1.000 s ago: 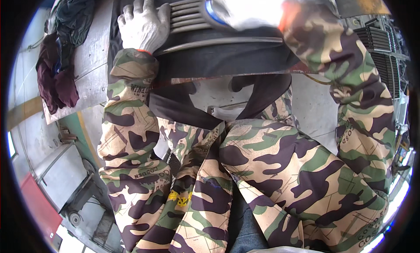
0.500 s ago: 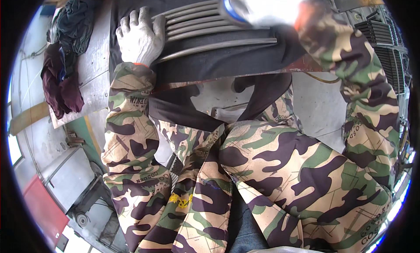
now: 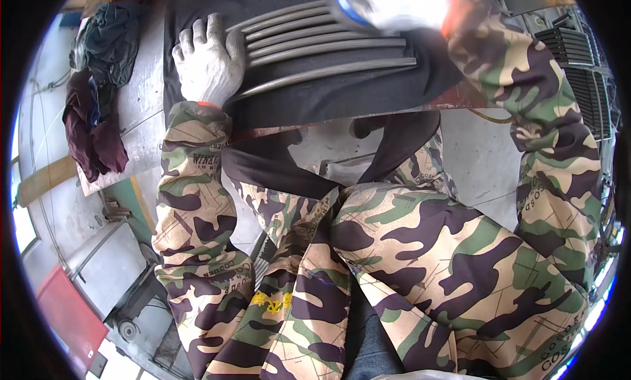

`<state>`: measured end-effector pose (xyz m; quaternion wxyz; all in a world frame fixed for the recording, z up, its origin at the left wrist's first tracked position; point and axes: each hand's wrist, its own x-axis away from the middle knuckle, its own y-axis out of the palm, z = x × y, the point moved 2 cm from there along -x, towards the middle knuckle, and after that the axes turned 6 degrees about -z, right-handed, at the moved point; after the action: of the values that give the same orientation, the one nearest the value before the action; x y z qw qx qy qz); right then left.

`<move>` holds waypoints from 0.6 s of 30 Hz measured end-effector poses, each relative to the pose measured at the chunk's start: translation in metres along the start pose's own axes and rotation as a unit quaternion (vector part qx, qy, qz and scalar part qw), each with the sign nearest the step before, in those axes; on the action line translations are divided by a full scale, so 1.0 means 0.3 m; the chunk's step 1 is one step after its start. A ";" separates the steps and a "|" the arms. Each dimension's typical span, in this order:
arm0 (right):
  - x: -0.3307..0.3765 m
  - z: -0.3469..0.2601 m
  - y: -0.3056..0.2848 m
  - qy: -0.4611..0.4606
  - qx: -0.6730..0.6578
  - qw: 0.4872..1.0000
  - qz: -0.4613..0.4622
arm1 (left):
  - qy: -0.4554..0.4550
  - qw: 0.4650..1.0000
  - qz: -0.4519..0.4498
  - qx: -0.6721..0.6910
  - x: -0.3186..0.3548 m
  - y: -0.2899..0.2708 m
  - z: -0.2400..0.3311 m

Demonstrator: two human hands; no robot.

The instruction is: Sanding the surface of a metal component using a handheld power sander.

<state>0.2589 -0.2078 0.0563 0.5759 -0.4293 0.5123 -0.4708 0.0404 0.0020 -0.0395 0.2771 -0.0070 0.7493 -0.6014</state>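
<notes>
Slim grey metal rods [image 3: 322, 48] lay on black cloth [image 3: 368, 91], long axes left-right, right ends angled slightly away. Left white-gloved hand [image 3: 209, 61] spread by left ends; right white-gloved hand [image 3: 404, 7] blurred at blue-edged object [image 3: 350, 7], grip can't tell.

White knit gloves [image 3: 213, 78] cover our left hand [image 3: 209, 61] and right hand [image 3: 404, 9], the right one blurred. Just behind our fingers [image 3: 214, 28], orange bands [image 3: 209, 105] edge the wrists. Farther back come loose camouflage sleeves [image 3: 194, 209] in tan, green and dark brown, with dark printed lettering. Farthest from the fingers, our camouflage front [image 3: 453, 248] carries a yellow mark [image 3: 273, 302] beside dark blue cloth [image 3: 371, 350].
</notes>
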 end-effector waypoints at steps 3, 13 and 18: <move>0.013 -0.030 -0.020 -0.033 -0.009 0.999 0.027 | 0.044 0.998 0.022 -0.029 0.004 -0.023 -0.009; -0.016 -0.082 -0.051 -0.052 -0.021 0.998 0.005 | -0.021 0.993 -0.036 0.110 -0.002 -0.008 0.000; -0.144 -0.091 -0.029 -0.001 -0.027 1.000 -0.014 | -0.040 0.999 0.020 -0.009 0.003 -0.034 -0.040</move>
<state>0.2295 -0.1673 0.0700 0.5581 -0.4523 0.5177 -0.4647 0.0313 0.0095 -0.0293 0.3190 -0.0183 0.7432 -0.5879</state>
